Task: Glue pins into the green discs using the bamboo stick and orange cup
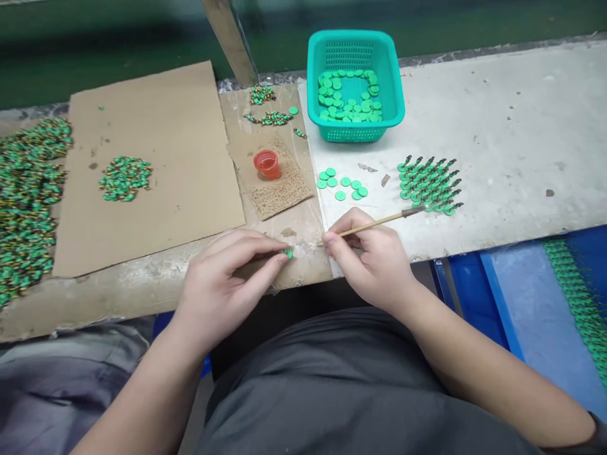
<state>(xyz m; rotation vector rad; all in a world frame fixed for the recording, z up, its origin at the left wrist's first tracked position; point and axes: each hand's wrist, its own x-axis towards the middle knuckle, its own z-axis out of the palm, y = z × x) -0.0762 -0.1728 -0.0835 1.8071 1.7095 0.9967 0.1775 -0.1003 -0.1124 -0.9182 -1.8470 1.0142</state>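
Note:
My left hand (232, 278) pinches a small green piece (288, 253) between thumb and fingertips, close to the table's front edge. Just right of it, my right hand (370, 253) is closed on a thin wooden stick (379, 222), whose dark end points right, toward rows of green discs with dark pieces on them (429, 183). Loose green discs (340, 196) lie beyond my right hand. A small red cup (267, 164) stands on a speckled cardboard piece (279, 199) beyond and between my hands.
A teal basket (355, 134) of green discs stands at the back. On the left, a cardboard sheet (190, 139) bears a small heap of green-and-gold pieces (124, 179), beside a large heap (28, 202). Blue trays (540, 316) sit below the table at right.

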